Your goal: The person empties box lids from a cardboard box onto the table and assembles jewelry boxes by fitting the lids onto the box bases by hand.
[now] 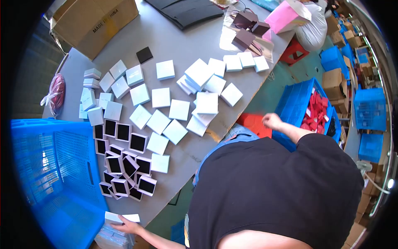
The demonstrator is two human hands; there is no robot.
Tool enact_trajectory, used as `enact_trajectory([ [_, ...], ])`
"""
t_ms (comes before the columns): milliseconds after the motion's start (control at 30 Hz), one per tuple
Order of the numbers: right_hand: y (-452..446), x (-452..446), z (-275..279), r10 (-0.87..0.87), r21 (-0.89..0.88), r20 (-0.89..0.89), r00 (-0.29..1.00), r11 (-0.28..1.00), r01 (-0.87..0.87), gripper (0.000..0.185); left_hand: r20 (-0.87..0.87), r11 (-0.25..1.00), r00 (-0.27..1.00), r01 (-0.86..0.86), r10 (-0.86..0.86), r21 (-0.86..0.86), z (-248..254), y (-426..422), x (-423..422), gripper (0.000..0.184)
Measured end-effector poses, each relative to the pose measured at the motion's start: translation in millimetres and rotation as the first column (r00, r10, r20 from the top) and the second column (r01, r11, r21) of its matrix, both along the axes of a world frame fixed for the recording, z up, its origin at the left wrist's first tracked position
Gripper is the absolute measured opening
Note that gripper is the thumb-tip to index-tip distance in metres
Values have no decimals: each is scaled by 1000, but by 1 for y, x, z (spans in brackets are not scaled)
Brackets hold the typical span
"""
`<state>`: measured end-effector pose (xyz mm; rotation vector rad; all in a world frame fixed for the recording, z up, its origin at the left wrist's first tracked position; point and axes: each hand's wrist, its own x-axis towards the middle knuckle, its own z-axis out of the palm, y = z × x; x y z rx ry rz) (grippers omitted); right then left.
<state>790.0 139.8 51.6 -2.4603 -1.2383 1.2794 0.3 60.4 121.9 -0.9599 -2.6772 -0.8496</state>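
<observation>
At the table's near left corner, my left hand (127,226) is closed on a white box (112,217), with more white box surface on the other side of my fingers. Just below it is a clear plastic bag (112,238) of pale blue-white pieces. My right hand (271,121) hangs off the table with fingers curled and nothing visible in them, above a red stool (252,123). Several closed white boxes (161,98) spread over the grey table (182,151). Nearer my left hand lie several open box halves with black inserts (137,142), some piled on each other.
A big blue crate (62,174) stands against the table's left end. A cardboard carton (97,27), black sheets (186,12), dark boxes (243,38) and a pink bag (286,17) lie farther back. Right of me, a blue bin (292,101) holds red pieces. Another person (311,31) sits beyond.
</observation>
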Motion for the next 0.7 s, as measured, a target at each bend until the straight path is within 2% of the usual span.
enact_trajectory([
  [33, 29, 27, 5, 85, 172, 189, 978, 978, -118, 17, -15, 994, 994, 104, -104, 27, 17, 11, 39, 71],
  [67, 59, 62, -1, 67, 291, 260, 963, 946, -144, 18, -36, 976, 977, 211, -209, 51, 34, 26, 81, 72],
  [100, 92, 84, 5, 26, 370, 403, 915, 910, -189, 17, 6, 944, 946, 321, -323, 74, 49, 51, 130, 68],
  [133, 123, 110, 5, -26, 464, 460, 888, 859, -215, 17, 42, 899, 899, 433, -436, 69, 54, 74, 168, 68],
  [167, 153, 127, 10, -123, 447, 478, 870, 886, -120, 19, 57, 858, 856, 512, -514, 41, 47, 95, 195, 71],
  [200, 180, 141, 14, -131, 449, 508, 851, 884, -132, 25, 54, 814, 814, 581, -579, -21, 40, 115, 220, 72],
  [233, 202, 149, 26, -99, 311, 475, 875, 948, -61, 35, 59, 762, 767, 642, -639, -85, 33, 134, 242, 73],
  [300, 228, 163, 16, -6, 287, 526, 850, 943, -171, 43, 178, 662, 659, 748, -731, -51, 18, 175, 276, 73],
  [400, 244, 153, -2, 184, 292, 418, 890, 900, -323, 46, 230, 562, 577, 817, -784, -131, -4, 212, 303, 79],
  [500, 247, 118, 2, 178, 365, 356, 917, 877, -312, 47, 200, 468, 504, 861, -841, -202, -19, 236, 316, 80],
  [533, 248, 116, -3, 197, 375, 245, 949, 884, -280, 49, 181, 430, 471, 874, -863, -226, -26, 242, 319, 80],
  [567, 249, 112, -4, 208, 419, 199, 958, 866, -275, 48, 166, 422, 482, 856, -860, -297, -32, 249, 322, 81],
  [633, 248, 99, -3, 240, 495, 117, 964, 827, -266, 47, 154, 423, 486, 850, -860, -315, -46, 255, 327, 82],
  [700, 248, 105, -8, 285, 592, 120, 951, 749, -298, 41, 132, 447, 506, 836, -852, -318, -48, 256, 332, 80],
])
